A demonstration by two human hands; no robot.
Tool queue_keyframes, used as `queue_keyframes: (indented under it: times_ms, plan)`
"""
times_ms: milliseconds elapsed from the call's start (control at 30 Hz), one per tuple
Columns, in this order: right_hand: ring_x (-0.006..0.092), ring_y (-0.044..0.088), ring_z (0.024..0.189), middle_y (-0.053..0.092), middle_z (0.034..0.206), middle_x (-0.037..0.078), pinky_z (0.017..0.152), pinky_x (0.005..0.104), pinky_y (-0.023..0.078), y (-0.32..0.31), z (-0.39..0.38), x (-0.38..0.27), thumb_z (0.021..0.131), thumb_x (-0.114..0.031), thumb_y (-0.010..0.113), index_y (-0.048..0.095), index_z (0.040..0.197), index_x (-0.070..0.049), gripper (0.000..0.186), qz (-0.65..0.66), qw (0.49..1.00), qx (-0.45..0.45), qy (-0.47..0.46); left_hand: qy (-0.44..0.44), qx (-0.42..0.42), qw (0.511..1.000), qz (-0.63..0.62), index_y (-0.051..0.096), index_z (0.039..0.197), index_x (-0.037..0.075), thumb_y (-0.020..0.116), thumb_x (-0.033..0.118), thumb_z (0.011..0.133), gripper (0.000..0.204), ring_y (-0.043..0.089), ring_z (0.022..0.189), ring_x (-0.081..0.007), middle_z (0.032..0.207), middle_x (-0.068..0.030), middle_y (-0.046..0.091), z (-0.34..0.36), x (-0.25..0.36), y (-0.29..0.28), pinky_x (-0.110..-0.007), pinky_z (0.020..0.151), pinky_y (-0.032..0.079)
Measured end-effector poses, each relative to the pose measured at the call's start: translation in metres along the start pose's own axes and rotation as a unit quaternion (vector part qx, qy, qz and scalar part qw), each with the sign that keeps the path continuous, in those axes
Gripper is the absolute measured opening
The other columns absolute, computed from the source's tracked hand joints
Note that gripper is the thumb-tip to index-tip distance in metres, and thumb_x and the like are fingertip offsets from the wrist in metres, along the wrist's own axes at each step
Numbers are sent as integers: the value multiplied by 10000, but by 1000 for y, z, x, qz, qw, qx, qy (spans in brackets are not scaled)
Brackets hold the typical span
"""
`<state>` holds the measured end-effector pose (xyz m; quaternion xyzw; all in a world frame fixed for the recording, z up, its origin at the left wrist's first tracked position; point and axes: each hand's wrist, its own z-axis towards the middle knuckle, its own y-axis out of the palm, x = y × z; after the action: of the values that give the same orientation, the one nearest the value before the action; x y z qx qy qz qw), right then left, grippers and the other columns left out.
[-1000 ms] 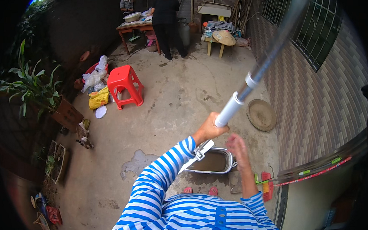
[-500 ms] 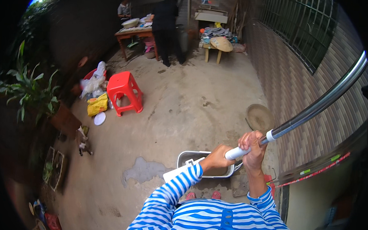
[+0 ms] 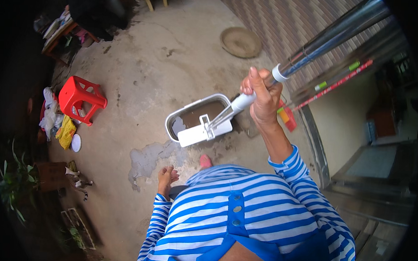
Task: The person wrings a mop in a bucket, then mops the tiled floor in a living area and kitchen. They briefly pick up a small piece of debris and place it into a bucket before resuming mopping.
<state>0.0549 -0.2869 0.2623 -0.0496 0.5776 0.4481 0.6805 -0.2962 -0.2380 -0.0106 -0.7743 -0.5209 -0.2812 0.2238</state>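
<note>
My right hand (image 3: 263,96) is wrapped round the handle of a flat mop, whose shiny metal pole (image 3: 336,36) slants up to the right. The white mop head (image 3: 204,134) lies across the near part of an oval white-rimmed bucket (image 3: 176,111) holding murky water. Whether the head rests on the rim or hangs just above it, I cannot tell. Away from the mop, my left hand (image 3: 167,177) hangs low beside my body, its fingers loosely bent and apart, with nothing seen in them.
On the left stand a red plastic stool (image 3: 82,97), a yellow bag (image 3: 66,131) and a potted plant (image 3: 16,175). A cat (image 3: 78,180) is beside the pot. A round shallow basin (image 3: 241,42) lies near the tiled wall. A person in dark clothes is beside the far table (image 3: 66,31).
My left hand has let go of the mop handle and dropped to my side. My right hand still grips it. The white mop head now shows over the bucket; the view has turned and tilted down.
</note>
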Motion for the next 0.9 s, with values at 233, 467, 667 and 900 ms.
queue_keyframes:
  times_ms: [233, 467, 667, 900]
  plan:
    - [73, 427, 484, 465, 519, 0, 478, 235, 362, -40, -19, -13, 845, -116, 624, 457, 588, -73, 309, -51, 996, 41, -53, -106, -39, 993, -29, 509, 1004, 2, 545, 229, 866, 268, 609, 654, -253, 773, -119, 590, -13, -30, 0, -355, 586, 526]
    - [33, 392, 453, 452, 497, -57, 428, 220, 291, -68, -35, -30, 832, -214, 643, 490, 558, -106, 331, -154, 977, 142, 25, -48, -193, 979, -54, 532, 811, 70, 523, 219, 865, 158, 575, 627, -192, 667, -53, 560, 15, 6, 1, -353, 633, 512]
    - [29, 335, 452, 386, 472, -55, 417, 247, 238, -84, -52, -36, 842, -155, 628, 401, 509, -83, 409, -192, 968, 161, -23, -109, -119, 987, -26, 510, 808, 42, 521, 197, 850, 161, 534, 615, -182, 684, -74, 544, 56, 3, -6, -325, 623, 476]
    - [22, 294, 434, 356, 463, -79, 399, 261, 206, -132, -78, -54, 836, -139, 630, 379, 470, -92, 446, -229, 920, 308, -77, -147, -166, 964, 148, 530, 989, -7, 526, 213, 845, 263, 594, 799, -274, 838, -135, 600, 181, 11, -2, -393, 738, 512]
